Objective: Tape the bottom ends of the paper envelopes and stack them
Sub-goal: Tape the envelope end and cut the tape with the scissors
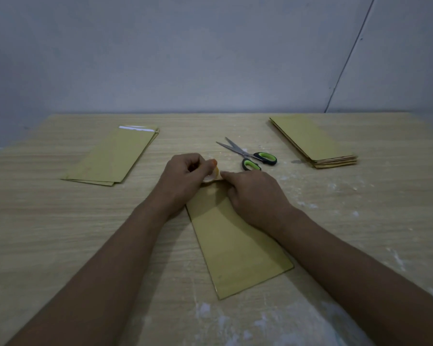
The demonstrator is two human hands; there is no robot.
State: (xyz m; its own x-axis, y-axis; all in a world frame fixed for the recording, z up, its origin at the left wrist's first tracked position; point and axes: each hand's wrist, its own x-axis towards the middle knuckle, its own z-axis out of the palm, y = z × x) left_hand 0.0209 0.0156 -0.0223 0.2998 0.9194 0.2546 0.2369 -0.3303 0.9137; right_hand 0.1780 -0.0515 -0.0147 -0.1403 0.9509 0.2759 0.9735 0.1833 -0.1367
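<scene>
The left hand [183,174] is gripping the tape roll [213,174]; the right hand [253,193], fingers extended, is pressing the envelope [238,248] end. Tape should be laid straight, flat.

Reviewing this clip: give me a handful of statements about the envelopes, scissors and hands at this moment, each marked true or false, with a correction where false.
1. The left hand holds the scissors. False: the scissors lie untouched on the table, beyond the hands; the left hand holds a tape roll.
2. The right hand rests on the centre envelope. True.
3. The left pile shows a shiny strip at its far end. True.
4. The right stack lies under the scissors. False: it lies apart, to their right.
5. The scissors have green and black handles. True.
</scene>
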